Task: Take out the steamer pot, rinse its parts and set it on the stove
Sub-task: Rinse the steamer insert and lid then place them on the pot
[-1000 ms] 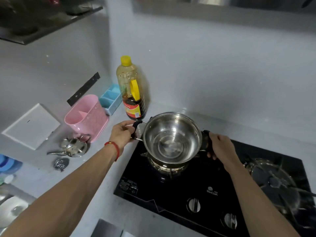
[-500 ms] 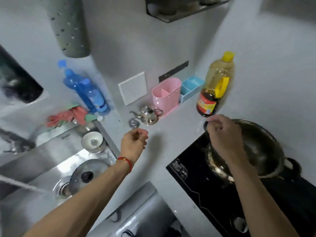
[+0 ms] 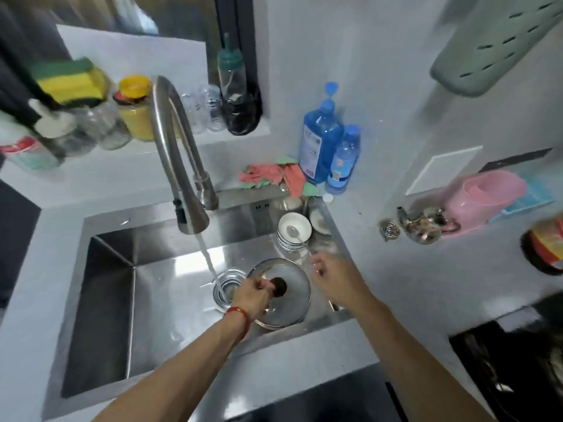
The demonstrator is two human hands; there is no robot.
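Note:
The steamer pot's glass lid (image 3: pixel 285 313) with a metal rim lies in the steel sink (image 3: pixel 122 284), right of the drain. My left hand (image 3: pixel 251 296), a red band on its wrist, is curled on the lid's black knob (image 3: pixel 278 290). Just past the lid's right rim hovers my right hand (image 3: pixel 330 274), blurred, fingers apart and holding nothing. Water runs from the faucet (image 3: pixel 182 166) into the drain (image 3: pixel 227 287). The black stove (image 3: pixel 499 360) shows at the lower right edge, too blurred to make out the pot.
A white bowl with a spoon (image 3: pixel 294 234) and more dishes stand in the sink's back right corner. Blue bottles (image 3: pixel 323 141), a rag, a small metal teapot (image 3: pixel 425 223), a pink holder (image 3: pixel 484 193) and an oil bottle (image 3: pixel 545 248) sit on the counter.
My view swung left from the stove to the sink. Both hands let go of the pot's handles; the left hand now reaches the lid's knob and the right hand has come over beside it.

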